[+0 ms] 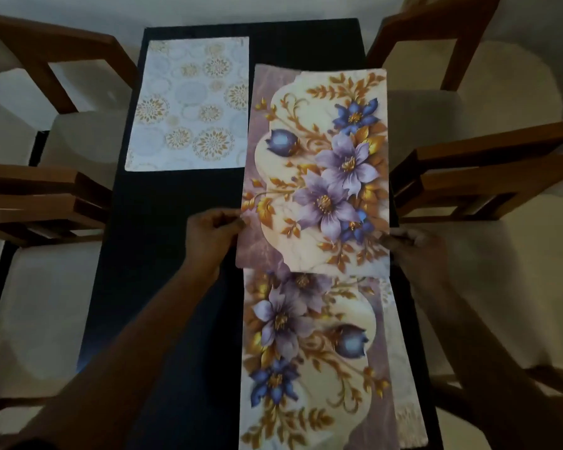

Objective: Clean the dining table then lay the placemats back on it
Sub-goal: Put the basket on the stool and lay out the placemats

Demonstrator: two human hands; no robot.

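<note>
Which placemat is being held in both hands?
The far flowered placemat, gripped by left hand and right hand; the near flowered placemat and pale circle-patterned placemat lie untouched.

Bare dark surface (pixel 163 287) open along the near left, wide enough for a reaching hand. Far left taken by a pale placemat (pixel 189 105). Right half covered by two floral placemats (pixel 319 170), one (pixel 309 362) nearer. Wooden chairs (pixel 39 203) crowding both long sides (pixel 475 177), tight against the edges. Narrow dark strip free at the far end.
</note>
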